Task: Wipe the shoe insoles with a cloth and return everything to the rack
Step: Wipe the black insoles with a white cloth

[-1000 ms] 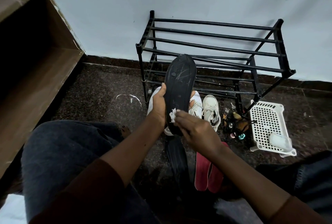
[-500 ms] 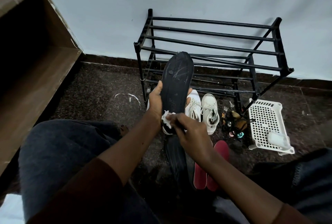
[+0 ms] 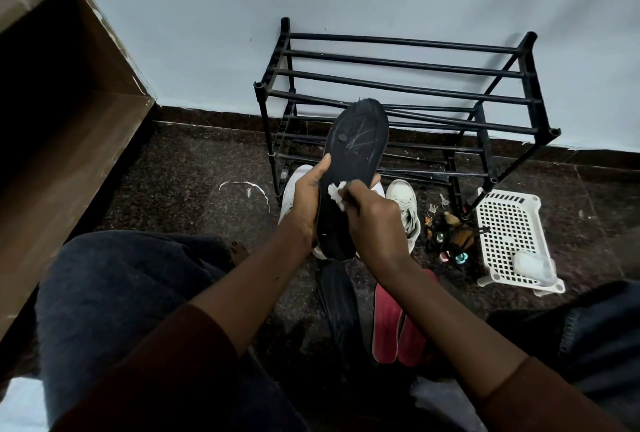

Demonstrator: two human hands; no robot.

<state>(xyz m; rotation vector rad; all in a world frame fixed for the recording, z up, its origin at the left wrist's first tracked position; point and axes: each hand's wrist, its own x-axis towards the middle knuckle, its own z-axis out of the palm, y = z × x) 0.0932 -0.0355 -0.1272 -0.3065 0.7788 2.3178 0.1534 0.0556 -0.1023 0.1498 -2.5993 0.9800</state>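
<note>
Floor [image 3: 180,189] beneath the grip keeps shoes [image 3: 403,203] and insoles [image 3: 394,324], rack [image 3: 398,64] beyond bare; left hand [image 3: 304,203] clasps one insole [image 3: 353,147], right hand [image 3: 374,223] pinches cloth [image 3: 336,190].

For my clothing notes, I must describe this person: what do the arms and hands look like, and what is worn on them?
The left hand and the right hand are bare: no gloves, rings or watch show. The left sleeve and the right sleeve are dark maroon-brown and end partway along the forearms, leaving the wrists uncovered.
</note>
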